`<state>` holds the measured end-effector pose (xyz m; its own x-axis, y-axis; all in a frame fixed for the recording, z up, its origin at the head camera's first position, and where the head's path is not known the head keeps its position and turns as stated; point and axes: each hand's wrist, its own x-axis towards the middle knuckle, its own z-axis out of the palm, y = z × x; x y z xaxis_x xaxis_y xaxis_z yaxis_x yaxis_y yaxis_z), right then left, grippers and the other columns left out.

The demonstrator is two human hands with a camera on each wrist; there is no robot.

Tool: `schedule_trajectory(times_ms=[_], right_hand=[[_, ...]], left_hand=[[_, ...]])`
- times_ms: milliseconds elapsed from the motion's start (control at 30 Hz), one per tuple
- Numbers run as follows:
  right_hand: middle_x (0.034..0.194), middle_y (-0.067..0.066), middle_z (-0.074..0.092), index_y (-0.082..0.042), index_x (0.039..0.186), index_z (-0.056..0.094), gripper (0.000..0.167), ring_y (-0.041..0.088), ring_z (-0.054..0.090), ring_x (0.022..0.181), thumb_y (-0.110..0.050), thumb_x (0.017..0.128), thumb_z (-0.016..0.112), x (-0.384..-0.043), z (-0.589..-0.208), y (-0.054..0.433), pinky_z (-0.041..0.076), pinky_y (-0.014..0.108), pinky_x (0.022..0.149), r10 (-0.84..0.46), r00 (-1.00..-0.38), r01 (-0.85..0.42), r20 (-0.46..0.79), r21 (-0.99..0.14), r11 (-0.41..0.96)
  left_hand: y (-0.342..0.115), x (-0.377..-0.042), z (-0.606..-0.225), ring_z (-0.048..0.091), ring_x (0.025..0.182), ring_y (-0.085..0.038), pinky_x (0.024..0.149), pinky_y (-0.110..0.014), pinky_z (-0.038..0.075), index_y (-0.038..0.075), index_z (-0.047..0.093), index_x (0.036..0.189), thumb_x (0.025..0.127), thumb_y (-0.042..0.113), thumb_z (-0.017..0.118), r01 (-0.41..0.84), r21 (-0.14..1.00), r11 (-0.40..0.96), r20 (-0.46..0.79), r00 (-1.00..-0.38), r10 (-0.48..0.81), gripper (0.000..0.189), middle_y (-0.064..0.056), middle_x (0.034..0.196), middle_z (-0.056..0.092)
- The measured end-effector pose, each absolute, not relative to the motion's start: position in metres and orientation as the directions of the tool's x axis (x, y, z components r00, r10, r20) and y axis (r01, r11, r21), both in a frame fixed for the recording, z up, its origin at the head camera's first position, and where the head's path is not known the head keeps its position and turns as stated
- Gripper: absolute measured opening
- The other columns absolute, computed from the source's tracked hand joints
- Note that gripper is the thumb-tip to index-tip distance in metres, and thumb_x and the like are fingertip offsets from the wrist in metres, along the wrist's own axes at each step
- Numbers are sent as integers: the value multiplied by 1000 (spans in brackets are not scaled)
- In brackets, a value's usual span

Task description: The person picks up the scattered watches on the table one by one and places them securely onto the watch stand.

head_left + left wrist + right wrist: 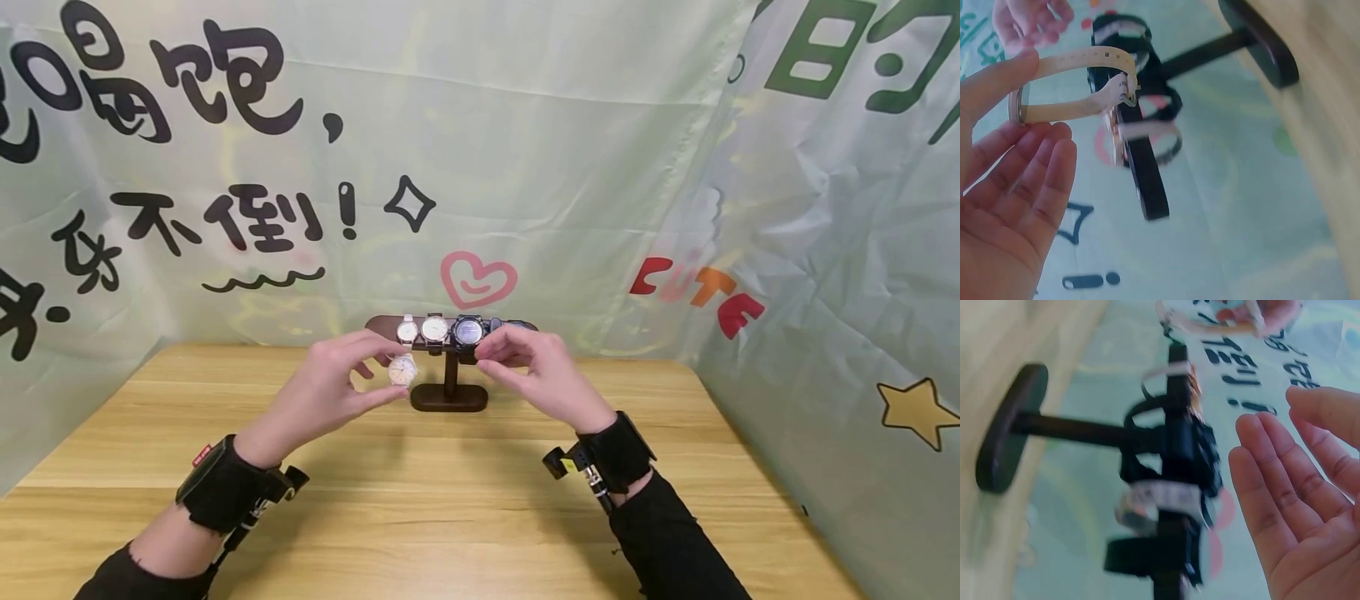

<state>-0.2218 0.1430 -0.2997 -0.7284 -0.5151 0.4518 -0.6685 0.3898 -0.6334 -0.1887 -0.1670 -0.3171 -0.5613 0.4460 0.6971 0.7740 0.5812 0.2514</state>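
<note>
My left hand (326, 383) pinches a watch (402, 371) with a pale round dial between thumb and fingers. In the left wrist view its cream strap (1075, 112) is buckled into a loop. Just behind it stands a dark watch stand (450, 398), its crossbar bearing several watches. Among them are a small pale-dialed watch (407, 331), another light-dialed watch (434, 328) and a chunky black watch (468, 332). My right hand (542, 375) holds nothing, fingers loosely bent near the stand's right half. That hand partly hides the watches at the right end.
The stand rests near the back edge of a wooden table (450, 517). Behind it hangs a pale printed cloth (570, 183) with lettering and a pink heart; cloth also runs along the right side. Black bands with small cameras (618, 454) circle both wrists.
</note>
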Motion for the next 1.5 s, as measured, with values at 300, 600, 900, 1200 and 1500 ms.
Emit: schedule_trajectory(times_ms=[300, 600, 900, 1200, 1500], right_hand=[[112, 4, 78, -9, 118, 74, 18, 18, 75, 104, -15, 101, 77, -231, -288, 176, 65, 36, 97, -411, -792, -609, 451, -636, 474], [128, 8, 74, -12, 132, 70, 36, 29, 70, 124, -16, 98, 81, -240, -288, 193, 58, 46, 112, -375, -830, -558, 413, -596, 578], [145, 14, 64, -11, 149, 62, 53, 34, 61, 134, -14, 99, 79, -253, -299, 202, 54, 48, 117, -353, -860, -507, 368, -548, 665], [147, 18, 63, -6, 153, 58, 55, 39, 63, 136, -15, 102, 75, -262, -308, 204, 54, 53, 117, -347, -900, -436, 265, -583, 686], [145, 20, 64, -4, 149, 62, 51, 41, 66, 133, -13, 101, 75, -265, -312, 202, 56, 52, 114, -337, -907, -422, 254, -586, 692]], left_hand=[[-191, -196, -310, 73, 90, -16, 67, -29, 65, 10, 78, 118, 81, 16, 96, 696, 250, 673, 693, -614, 378, 41, -3, 109, 80], [-208, -208, -311, 74, 92, -19, 69, -35, 67, 8, 78, 120, 81, 14, 95, 649, 284, 706, 671, -660, 338, 43, -7, 111, 81], [-221, -222, -315, 76, 96, -27, 73, -41, 69, 6, 77, 123, 84, 12, 93, 597, 358, 718, 639, -717, 278, 43, -14, 119, 79], [-220, -240, -317, 78, 101, -35, 83, -41, 68, 4, 75, 130, 88, 11, 90, 548, 491, 677, 561, -793, 235, 45, -19, 126, 76], [-214, -250, -319, 79, 106, -36, 89, -45, 66, 3, 75, 130, 86, 12, 91, 537, 513, 670, 537, -809, 237, 48, -20, 127, 77]])
